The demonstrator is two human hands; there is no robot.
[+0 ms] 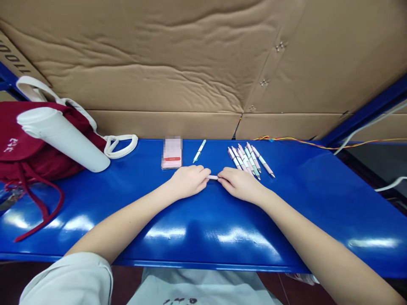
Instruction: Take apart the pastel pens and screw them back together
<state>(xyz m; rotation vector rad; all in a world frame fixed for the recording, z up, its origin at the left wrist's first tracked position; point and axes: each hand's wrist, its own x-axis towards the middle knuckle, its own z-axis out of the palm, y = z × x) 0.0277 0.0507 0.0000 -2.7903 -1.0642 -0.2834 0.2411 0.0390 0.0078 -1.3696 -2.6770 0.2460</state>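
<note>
The left hand (187, 181) and right hand (241, 184) pinch a small white rod (213, 177) between curled fingers. Slim pens (249, 162) lie fanned beyond the right hand on a glossy blue bench (203, 237).

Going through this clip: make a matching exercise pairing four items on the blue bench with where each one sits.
Items:
1. white flask
2. lone mint pen
3. bunch of pink and mint pens
4. small white stick

Places:
A. between the left hand and right hand
B. leaning on the dark red bag
C. fanned out beyond the right hand
D. beside the blurred rectangular item

Pairs: 1-B, 2-D, 3-C, 4-A
</note>
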